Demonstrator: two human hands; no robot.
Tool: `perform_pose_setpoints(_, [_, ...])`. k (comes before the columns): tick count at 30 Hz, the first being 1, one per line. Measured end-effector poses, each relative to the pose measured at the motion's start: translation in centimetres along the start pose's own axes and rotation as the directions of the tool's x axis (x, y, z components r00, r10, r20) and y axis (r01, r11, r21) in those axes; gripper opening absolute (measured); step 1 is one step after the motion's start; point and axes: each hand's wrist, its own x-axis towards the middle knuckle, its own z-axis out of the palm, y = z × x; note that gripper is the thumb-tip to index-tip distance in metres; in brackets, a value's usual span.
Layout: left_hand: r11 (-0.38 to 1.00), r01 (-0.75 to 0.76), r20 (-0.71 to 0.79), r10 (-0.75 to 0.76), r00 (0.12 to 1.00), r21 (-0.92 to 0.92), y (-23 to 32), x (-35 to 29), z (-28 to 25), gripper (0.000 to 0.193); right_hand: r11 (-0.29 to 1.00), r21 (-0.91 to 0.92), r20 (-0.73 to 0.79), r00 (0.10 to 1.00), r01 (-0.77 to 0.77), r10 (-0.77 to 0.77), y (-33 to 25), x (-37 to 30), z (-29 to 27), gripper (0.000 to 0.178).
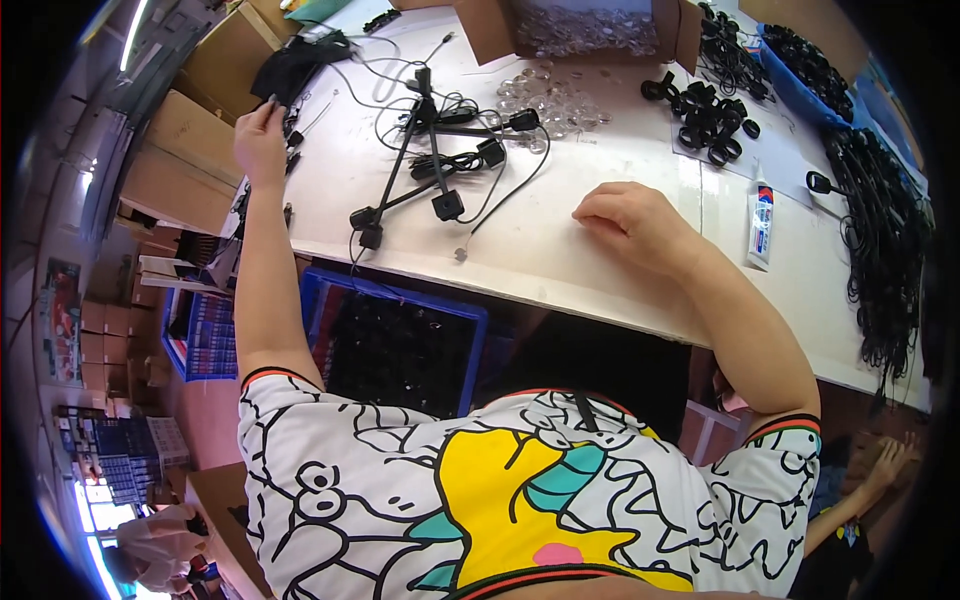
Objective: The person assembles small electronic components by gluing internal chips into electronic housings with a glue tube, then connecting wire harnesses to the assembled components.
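Observation:
At the table's far left, my left hand (260,143) is closed in a pinch by the lower edge of a black fabric-like bundle (298,68). What lies between its fingertips is too small to make out. My right hand (637,226) rests on the white tabletop, fingers together and loosely curled, with nothing seen in it. Between the hands lie several black stick-like devices (432,128) with small square heads and thin cables, crossing one another. One square head (447,206) points toward me. A small pile of clear round pieces (548,100) sits behind my right hand.
A cardboard box (590,45) of clear pieces stands at the back. Black ring-shaped parts (708,122), a white-and-blue tube (761,222), bundled black cables (885,250) and a blue basin (805,75) occupy the right. A blue crate (478,350) sits below the table edge; another person's hand (888,462) shows lower right.

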Motion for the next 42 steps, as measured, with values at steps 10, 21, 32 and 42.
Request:
perform_pose_setpoints(10, [0.988, -0.055, -0.027, 0.052, 0.998, -0.141, 3.9, -0.8, -3.8, 0.017, 0.996, -0.078, -0.043, 0.999, -0.032, 0.029, -0.4, 0.2, 0.5, 0.010])
perform_pose_setpoints(21, [0.909, -0.056, -0.047, 0.041, 0.998, -0.412, 8.8, -2.9, -10.3, 0.019, 0.995, 0.022, -0.594, 0.802, 0.099, -0.067, -6.2, 2.0, -3.4, 0.030])
perform_pose_setpoints(32, [0.529, -0.651, -0.170, 0.691, 0.703, -0.544, 20.8, -13.5, -10.6, 0.027, 0.985, 0.086, -0.166, 0.973, -0.147, 0.159, -12.0, -3.8, 2.4, 0.014])
perform_pose_setpoints(42, [-0.711, 0.567, 0.765, 0.063, 0.641, -0.417, 25.6, -21.3, -8.6, 0.041, 0.835, 0.465, -0.067, 0.929, -0.294, 0.365, -10.5, -13.5, 7.6, 0.009])
